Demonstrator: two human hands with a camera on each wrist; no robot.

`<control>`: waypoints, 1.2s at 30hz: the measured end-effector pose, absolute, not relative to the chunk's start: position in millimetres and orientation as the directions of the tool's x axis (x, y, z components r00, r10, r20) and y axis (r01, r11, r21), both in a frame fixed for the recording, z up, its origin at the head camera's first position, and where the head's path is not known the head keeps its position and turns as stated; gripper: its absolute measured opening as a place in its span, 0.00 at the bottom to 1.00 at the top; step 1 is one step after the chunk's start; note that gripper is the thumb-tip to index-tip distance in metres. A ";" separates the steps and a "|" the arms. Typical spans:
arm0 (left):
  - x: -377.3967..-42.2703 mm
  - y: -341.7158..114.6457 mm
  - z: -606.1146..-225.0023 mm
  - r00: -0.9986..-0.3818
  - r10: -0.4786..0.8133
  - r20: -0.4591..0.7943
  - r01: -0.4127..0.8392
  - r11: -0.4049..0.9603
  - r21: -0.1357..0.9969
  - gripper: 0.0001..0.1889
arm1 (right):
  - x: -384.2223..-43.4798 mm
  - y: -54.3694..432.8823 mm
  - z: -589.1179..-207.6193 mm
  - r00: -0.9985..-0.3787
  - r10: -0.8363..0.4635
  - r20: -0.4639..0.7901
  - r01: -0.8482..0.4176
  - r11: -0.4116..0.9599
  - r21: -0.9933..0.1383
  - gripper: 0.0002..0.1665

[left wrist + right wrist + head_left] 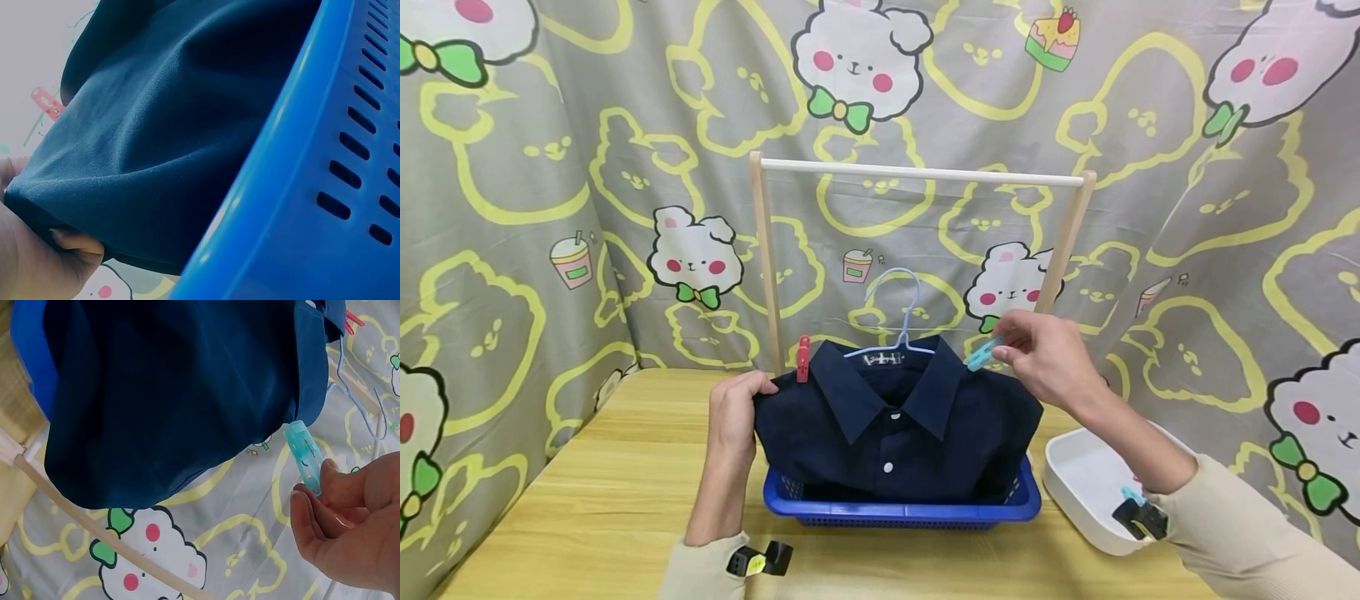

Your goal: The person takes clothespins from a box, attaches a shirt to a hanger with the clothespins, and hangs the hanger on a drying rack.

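Observation:
A dark navy collared shirt (857, 450) hangs on a light blue wire hanger (906, 321), its lower part down in a blue basket (902, 510). My left hand (732, 412) grips the shirt's shoulder on the left; in the left wrist view the fingers (78, 244) curl under the cloth. A red clothespin (803, 360) stands clipped on that shoulder beside the collar. Between thumb and fingers my right hand (1048, 358) pinches a turquoise clothespin (983, 354), whose tip is at the shirt by the collar's right side, as the right wrist view (305, 453) also shows.
Behind the shirt stands a wooden rack with a white rail (925, 172). At the right, a white tray (1075, 492) holds turquoise and red pieces, partly hidden by my right forearm. A patterned curtain (587, 333) surrounds the wooden table (602, 500).

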State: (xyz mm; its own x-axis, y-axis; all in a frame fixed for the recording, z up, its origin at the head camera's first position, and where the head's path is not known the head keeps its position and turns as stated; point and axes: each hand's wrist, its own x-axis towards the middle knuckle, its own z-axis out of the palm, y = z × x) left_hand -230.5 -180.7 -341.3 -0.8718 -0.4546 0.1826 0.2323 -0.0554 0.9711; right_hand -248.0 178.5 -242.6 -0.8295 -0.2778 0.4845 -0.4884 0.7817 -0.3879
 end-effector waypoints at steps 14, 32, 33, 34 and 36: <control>-230.6 -178.7 -341.4 -0.864 -0.470 0.180 0.255 -0.102 0.961 0.17 | -249.8 171.9 -244.0 -0.816 -0.289 0.500 -0.503 0.782 -0.367 0.05; -232.1 -178.3 -340.9 -0.861 -0.481 0.166 0.265 -0.146 0.953 0.18 | -252.0 164.3 -244.8 -0.801 -0.315 0.508 -0.529 0.769 -0.358 0.06; -232.1 -178.3 -341.1 -0.862 -0.481 0.163 0.264 -0.149 0.953 0.18 | -252.2 164.1 -245.0 -0.799 -0.319 0.510 -0.534 0.767 -0.356 0.06; -232.1 -178.2 -341.1 -0.862 -0.481 0.162 0.264 -0.152 0.952 0.18 | -252.1 164.0 -245.2 -0.796 -0.323 0.512 -0.538 0.765 -0.355 0.06; -231.9 -177.9 -340.8 -0.862 -0.481 0.162 0.266 -0.157 0.951 0.18 | -252.2 164.1 -245.3 -0.794 -0.327 0.512 -0.542 0.762 -0.354 0.06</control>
State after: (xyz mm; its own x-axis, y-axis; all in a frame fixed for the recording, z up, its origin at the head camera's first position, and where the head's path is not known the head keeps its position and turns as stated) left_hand -231.9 -177.9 -340.8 -0.8616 -0.4812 0.1617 0.2663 -0.1573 0.9510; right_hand -252.2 164.1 -245.3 -0.7941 -0.3271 0.5122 -0.5424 0.7617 -0.3544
